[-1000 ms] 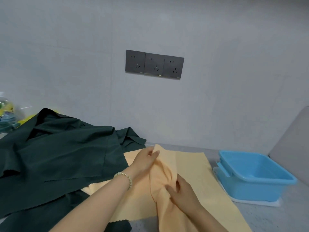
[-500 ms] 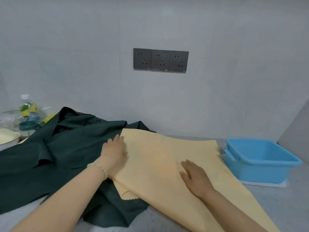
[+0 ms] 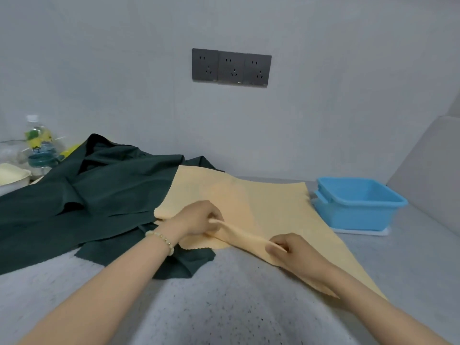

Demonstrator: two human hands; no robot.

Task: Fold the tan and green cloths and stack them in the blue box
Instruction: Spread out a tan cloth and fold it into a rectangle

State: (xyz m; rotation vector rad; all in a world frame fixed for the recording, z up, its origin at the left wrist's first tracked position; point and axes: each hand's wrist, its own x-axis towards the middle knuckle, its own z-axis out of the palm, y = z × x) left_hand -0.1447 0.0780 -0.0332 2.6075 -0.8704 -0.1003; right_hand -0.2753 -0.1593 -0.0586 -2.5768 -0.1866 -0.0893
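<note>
The tan cloth (image 3: pixel 268 202) lies spread across the grey counter, its left part resting on the dark green cloth (image 3: pixel 94 195), which is heaped and crumpled on the left. My left hand (image 3: pixel 199 217) pinches the tan cloth's near edge where it overlaps the green. My right hand (image 3: pixel 296 252) pinches the same edge farther right, so a raised ridge of tan fabric runs between the two hands. The blue box (image 3: pixel 358 207) stands at the right on a white lid, with nothing visible inside it.
A wall with a three-socket panel (image 3: pixel 231 68) rises behind the counter. At far left stand a plastic bottle (image 3: pixel 38 145) and a pale bowl (image 3: pixel 12 174). A grey side panel (image 3: pixel 428 175) closes off the right. Bare speckled counter (image 3: pixel 224 307) lies in front.
Both hands lay flat on the spread tan cloth half a second ago; now they have drawn back to its near edge and pinch it, lifting a ridge of fabric.
</note>
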